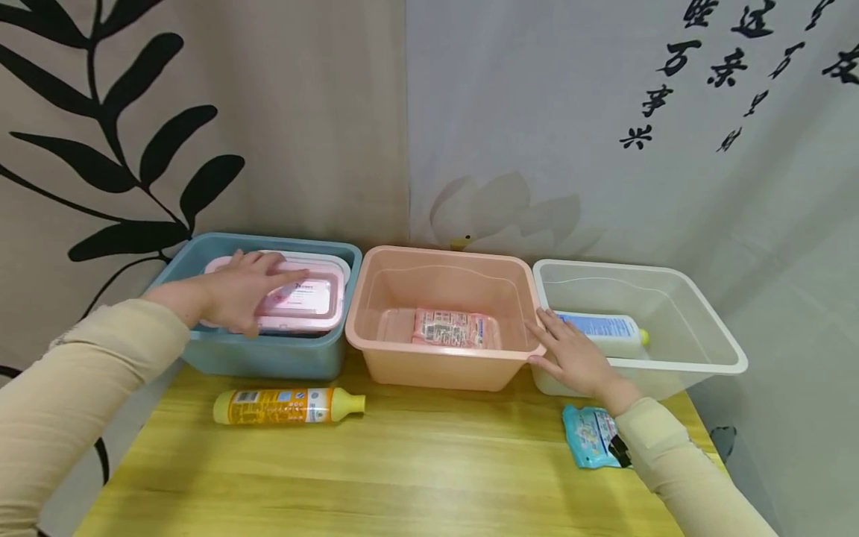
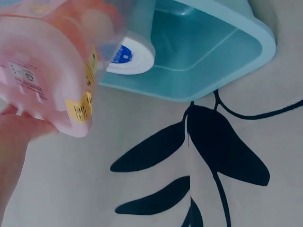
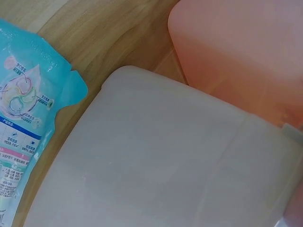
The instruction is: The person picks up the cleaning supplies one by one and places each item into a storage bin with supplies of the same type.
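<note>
My left hand (image 1: 238, 287) spreads over a pink plastic box (image 1: 315, 302) with a labelled lid, at the mouth of the blue bin (image 1: 268, 358). In the left wrist view its fingers hold the edge of the pink box (image 2: 57, 94), which carries yellow stickers. A white item with a blue label (image 2: 139, 56) shows beside it in the bin. My right hand (image 1: 577, 358) rests with extended fingers where the rims of the orange bin (image 1: 436, 369) and the white bin (image 1: 698, 365) meet. A white bottle with a blue label (image 1: 604, 328) lies in the white bin.
In the orange bin lies a pink packet (image 1: 450, 328). A yellow bottle (image 1: 288, 406) lies on the wooden table (image 1: 403, 462) before the blue bin. A turquoise pouch (image 1: 590, 436) lies by my right forearm. Behind the bins hangs a printed curtain (image 1: 322, 134).
</note>
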Action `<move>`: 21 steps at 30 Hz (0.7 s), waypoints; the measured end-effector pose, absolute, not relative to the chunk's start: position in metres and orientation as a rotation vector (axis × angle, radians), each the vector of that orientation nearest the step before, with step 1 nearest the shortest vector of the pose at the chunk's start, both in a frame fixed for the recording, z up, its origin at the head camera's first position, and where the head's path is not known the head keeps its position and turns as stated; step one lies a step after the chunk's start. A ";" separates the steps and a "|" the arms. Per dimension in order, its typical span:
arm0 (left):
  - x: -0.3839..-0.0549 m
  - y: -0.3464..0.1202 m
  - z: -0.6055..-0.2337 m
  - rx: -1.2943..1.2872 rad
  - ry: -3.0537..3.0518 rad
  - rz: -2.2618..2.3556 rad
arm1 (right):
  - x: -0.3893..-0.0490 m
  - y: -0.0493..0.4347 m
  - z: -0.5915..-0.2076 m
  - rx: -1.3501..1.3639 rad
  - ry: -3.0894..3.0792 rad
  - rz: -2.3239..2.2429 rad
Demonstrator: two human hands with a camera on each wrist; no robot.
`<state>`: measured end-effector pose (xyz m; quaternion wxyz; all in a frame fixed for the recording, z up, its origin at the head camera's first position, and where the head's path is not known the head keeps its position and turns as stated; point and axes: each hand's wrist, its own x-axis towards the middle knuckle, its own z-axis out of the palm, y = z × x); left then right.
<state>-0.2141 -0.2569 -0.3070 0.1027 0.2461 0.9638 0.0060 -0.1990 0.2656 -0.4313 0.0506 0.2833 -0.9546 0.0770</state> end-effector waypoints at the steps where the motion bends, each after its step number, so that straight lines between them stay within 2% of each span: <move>1: -0.214 -0.257 -0.308 0.725 2.834 0.006 | -0.199 0.266 -0.431 0.864 -2.910 0.224; 21: -0.229 -0.260 -0.324 0.553 2.739 0.096 | -0.200 0.267 -0.432 0.864 -2.916 0.232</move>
